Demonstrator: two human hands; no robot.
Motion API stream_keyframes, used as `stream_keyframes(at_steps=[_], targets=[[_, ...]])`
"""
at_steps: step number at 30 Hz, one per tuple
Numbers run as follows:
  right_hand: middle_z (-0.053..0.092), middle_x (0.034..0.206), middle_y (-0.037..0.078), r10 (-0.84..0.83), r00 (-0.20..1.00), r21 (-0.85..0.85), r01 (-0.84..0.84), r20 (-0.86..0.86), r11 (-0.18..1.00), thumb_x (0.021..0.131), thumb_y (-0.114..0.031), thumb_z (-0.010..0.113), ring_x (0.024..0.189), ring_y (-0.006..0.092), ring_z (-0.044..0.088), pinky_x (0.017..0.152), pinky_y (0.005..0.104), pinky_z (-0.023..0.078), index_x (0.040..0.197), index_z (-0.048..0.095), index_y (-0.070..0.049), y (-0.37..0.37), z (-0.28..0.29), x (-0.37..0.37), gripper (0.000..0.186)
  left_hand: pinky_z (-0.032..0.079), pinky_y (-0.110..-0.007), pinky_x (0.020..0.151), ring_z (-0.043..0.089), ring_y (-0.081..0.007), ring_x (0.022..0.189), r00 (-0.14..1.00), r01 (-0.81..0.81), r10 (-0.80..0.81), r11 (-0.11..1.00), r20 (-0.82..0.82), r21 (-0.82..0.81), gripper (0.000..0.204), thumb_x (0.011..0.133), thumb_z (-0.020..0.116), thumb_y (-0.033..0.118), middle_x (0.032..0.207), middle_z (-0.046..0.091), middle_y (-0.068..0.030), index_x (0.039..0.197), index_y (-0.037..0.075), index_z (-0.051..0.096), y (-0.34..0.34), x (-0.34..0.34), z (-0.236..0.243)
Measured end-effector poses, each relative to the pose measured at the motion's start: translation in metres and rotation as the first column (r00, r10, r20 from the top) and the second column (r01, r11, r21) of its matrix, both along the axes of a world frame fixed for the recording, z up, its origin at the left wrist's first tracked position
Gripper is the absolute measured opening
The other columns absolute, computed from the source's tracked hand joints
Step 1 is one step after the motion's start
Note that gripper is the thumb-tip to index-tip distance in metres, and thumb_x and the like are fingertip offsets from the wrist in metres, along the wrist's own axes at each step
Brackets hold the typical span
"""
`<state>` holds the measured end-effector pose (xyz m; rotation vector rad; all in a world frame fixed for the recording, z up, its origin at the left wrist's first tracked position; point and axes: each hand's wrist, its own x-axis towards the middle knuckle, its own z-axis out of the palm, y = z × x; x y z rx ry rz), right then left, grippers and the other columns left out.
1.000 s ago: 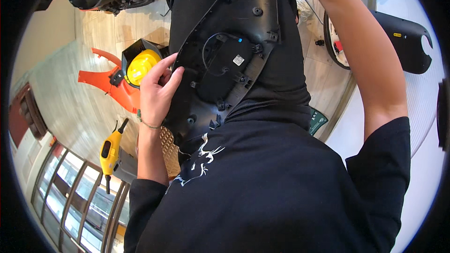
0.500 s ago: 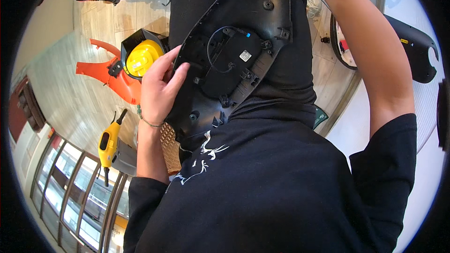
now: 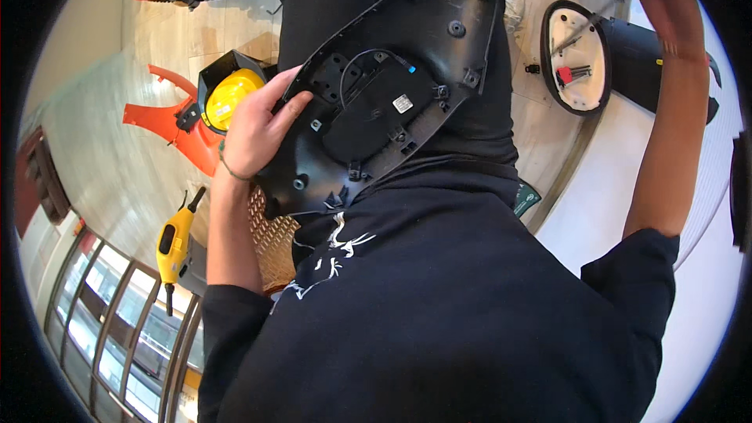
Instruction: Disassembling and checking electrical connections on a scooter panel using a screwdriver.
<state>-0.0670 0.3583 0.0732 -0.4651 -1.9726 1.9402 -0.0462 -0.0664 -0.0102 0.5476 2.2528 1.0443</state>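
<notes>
A large black plastic panel lies tilted across my lap, inner side up, with clips and screw posts along its edges. Fixed to its middle is a dark oval unit with a small white label and a looped black cable ending in a blue tip. My left hand grips the panel's left edge, thumb on top and fingers underneath. Off to the upper right, my right hand is raised away from the panel and smeared by motion. A thin grey rod-like thing runs from its fingers; its kind is unclear.
On the right sits an upturned black-rimmed shell with red and dark small items inside, beside a black panel. Leftward are orange body parts, a yellow helmet-like piece, a yellow handlebar unit and a woven basket.
My right hand has swung out from the panel's far end to the upper right, with a thin rod now showing. The panel has shifted slightly left and turned, my left hand still on it.
</notes>
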Motion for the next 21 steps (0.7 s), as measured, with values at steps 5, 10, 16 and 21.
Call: stream_keyframes(at_steps=[5,10,16,21], targets=[[0.059,0.116,0.01,0.188,0.955,-0.174,-0.15,0.231,0.973,0.087,-0.022,0.059,0.075,0.0089,0.057,0.052,0.017,0.038,0.126,0.05,0.0,-0.006,0.014,0.098,0.046,0.048,-0.032,0.078,0.063,-0.0296,0.09,0.952,0.294,-0.299,0.952,-0.06,-0.088,0.034,0.086,0.061,0.02,0.098,0.064,-0.0173,0.118,0.007,0.057,0.028,-0.035,0.004],[0.057,0.078,-0.001,0.315,0.88,-0.175,-0.268,0.356,0.947,0.079,-0.022,0.069,0.056,0.0055,0.048,0.051,0.0175,0.038,0.12,0.052,0.0,-0.055,0.006,0.16,0.049,0.044,-0.027,0.087,0.056,-0.0107,0.094,0.866,0.491,-0.493,0.87,0.085,0.049,0.036,0.089,0.058,0.016,0.101,0.064,-0.0072,0.121,0.0,0.054,0.053,-0.081,0.005],[0.064,0.093,0.013,0.474,0.875,-0.101,-0.465,0.098,0.88,0.063,0.007,0.074,0.091,0.0262,0.061,0.082,0.0371,0.044,0.09,0.057,-0.003,-0.084,-0.014,0.192,0.033,0.047,-0.028,0.081,0.058,-0.0113,0.086,0.79,0.611,-0.611,0.791,-0.049,-0.001,0.038,0.088,0.06,0.019,0.097,0.066,-0.0097,0.121,0.002,0.055,0.089,-0.113,-0.012],[0.064,0.102,0.019,0.652,0.749,0.043,-0.659,0.115,0.751,0.068,0.009,0.06,0.098,0.0318,0.059,0.084,0.0408,0.045,0.076,0.058,-0.006,-0.105,-0.016,0.188,0.016,0.048,-0.036,0.075,0.063,-0.0313,0.085,0.686,0.547,-0.621,0.784,-0.38,-0.293,0.035,0.086,0.06,0.031,0.095,0.064,-0.0184,0.115,0.011,0.06,0.099,-0.1,-0.007]])
